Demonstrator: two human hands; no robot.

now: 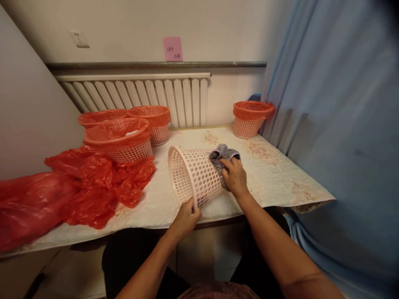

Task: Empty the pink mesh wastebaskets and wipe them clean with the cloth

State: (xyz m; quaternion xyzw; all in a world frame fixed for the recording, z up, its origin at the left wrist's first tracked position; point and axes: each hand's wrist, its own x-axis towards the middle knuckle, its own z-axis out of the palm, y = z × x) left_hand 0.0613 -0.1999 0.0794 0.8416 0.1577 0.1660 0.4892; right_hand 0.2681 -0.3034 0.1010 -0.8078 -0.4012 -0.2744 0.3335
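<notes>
A pale pink perforated plastic wastebasket (202, 172) lies tilted on its side above the table's front part, its mouth turned to the left. My left hand (186, 218) grips its rim at the lower edge, fingers wrapped round it. With my right hand (234, 176) I hold a grey cloth (225, 151) pressed against the basket's base end; the fingers are bent over the cloth. No liner shows in this basket.
Several similar baskets with red liners (124, 135) stand at the back left, another lined basket (247, 124) at the back right. Crumpled red plastic bags (90, 187) cover the left side of the table (280, 182). A blue curtain (336, 124) hangs on the right; a radiator (137, 95) is behind.
</notes>
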